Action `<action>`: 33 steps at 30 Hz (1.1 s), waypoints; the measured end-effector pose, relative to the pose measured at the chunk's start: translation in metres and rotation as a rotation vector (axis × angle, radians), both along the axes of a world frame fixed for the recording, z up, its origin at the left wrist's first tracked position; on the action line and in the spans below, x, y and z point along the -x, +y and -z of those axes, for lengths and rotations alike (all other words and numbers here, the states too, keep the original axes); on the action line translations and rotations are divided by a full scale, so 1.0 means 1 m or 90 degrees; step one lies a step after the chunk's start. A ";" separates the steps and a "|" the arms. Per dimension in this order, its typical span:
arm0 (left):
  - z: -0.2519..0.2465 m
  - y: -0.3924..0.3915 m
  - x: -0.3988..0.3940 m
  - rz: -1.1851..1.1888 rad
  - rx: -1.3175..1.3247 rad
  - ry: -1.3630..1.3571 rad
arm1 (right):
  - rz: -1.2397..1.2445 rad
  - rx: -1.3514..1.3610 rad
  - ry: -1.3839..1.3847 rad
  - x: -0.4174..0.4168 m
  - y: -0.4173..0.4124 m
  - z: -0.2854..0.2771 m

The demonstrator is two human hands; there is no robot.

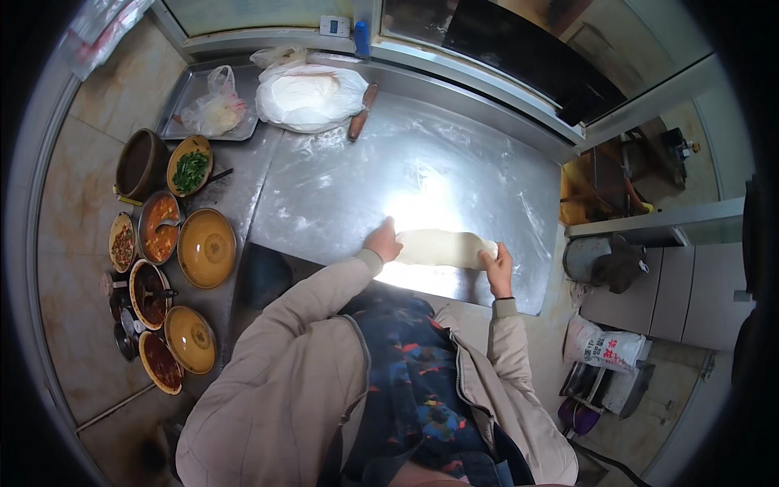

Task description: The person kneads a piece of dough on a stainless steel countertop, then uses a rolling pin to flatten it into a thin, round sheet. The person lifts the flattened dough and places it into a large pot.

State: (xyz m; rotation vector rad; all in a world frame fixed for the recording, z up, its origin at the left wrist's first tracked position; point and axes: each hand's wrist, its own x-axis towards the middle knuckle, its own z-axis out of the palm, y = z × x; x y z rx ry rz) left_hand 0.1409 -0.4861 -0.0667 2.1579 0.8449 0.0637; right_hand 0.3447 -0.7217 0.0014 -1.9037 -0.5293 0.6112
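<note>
A flat, pale sheet of dough (pixel 441 248) stretches crosswise between my hands, near the front edge of a steel worktop (pixel 328 182) streaked with flour. At the dough's left end is my left hand (pixel 383 242), its fingers gripping that edge. My right hand (pixel 500 271) pinches the right end, thumb on top and fingers around the far side. Strong glare on the steel hides some of the surface around the dough. Farther back, a wooden rolling pin (pixel 363 112) leans against a white plastic bag of flour (pixel 310 97).
Bowls crowd the left side: chopped greens (pixel 190 171), a red-orange dish with a ladle (pixel 160 225), dark sauces and two yellow bowls (pixel 207 248). A metal tray (pixel 176 97) holds a knotted plastic bag (pixel 218 109). At right, a printed sack (pixel 602 346) lies low beside cabinets (pixel 675 292).
</note>
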 end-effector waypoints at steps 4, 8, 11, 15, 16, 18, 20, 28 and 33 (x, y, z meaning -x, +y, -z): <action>0.019 0.002 0.007 0.068 -0.031 -0.034 | -0.106 -0.081 0.118 0.024 0.040 -0.068; 0.000 0.011 0.024 -0.129 0.342 -0.158 | -0.104 -0.175 0.178 0.032 0.083 -0.094; -0.023 0.057 0.057 -0.266 0.475 -0.312 | -0.063 -0.196 0.199 0.024 0.117 -0.091; -0.045 0.138 0.080 -0.446 0.417 -0.384 | -0.070 -0.189 0.233 0.012 0.181 -0.036; -0.027 0.160 0.088 -0.464 0.353 -0.395 | -0.114 -0.192 0.208 0.013 0.206 -0.022; 0.004 0.176 0.097 -0.480 0.152 -0.364 | -0.138 -0.090 0.013 -0.001 0.245 0.025; 0.027 0.184 0.108 -0.494 -0.139 -0.277 | -0.143 0.077 -0.338 -0.003 0.278 0.046; -0.023 0.100 0.148 -0.416 -0.084 -0.312 | -0.418 -0.072 -0.585 0.069 0.429 0.005; -0.051 0.062 0.161 -0.381 -0.018 -0.315 | -0.482 -0.090 -0.641 0.110 0.517 0.016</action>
